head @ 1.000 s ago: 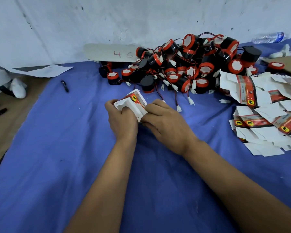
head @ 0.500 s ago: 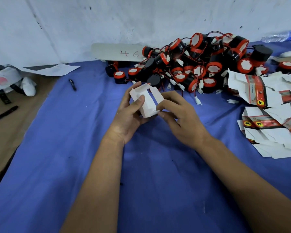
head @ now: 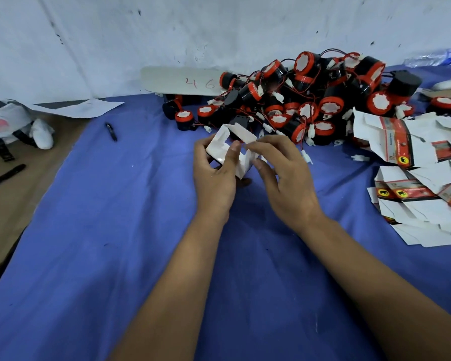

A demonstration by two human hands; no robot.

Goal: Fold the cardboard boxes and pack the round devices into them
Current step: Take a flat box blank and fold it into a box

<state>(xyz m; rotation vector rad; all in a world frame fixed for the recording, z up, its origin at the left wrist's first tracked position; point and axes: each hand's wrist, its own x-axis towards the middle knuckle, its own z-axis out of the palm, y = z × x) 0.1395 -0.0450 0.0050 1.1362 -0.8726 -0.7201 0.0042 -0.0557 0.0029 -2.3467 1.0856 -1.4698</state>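
Above the blue cloth [head: 115, 230], left hand [head: 214, 175] and right hand [head: 284, 178] pinch an upward-opening, half-folded box [head: 220, 147], its length running left-right.

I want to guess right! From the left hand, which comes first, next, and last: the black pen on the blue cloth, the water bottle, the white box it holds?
1. white box, in the left hand.
2. black pen, off to the left.
3. water bottle, far right corner.

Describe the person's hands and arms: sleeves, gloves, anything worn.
Both forearms are bare as far as the frame shows, with no sleeves in view. The left hand and the right hand wear no gloves. No rings, watch or wristbands show on the visible sides. The fingernails are short and plain.
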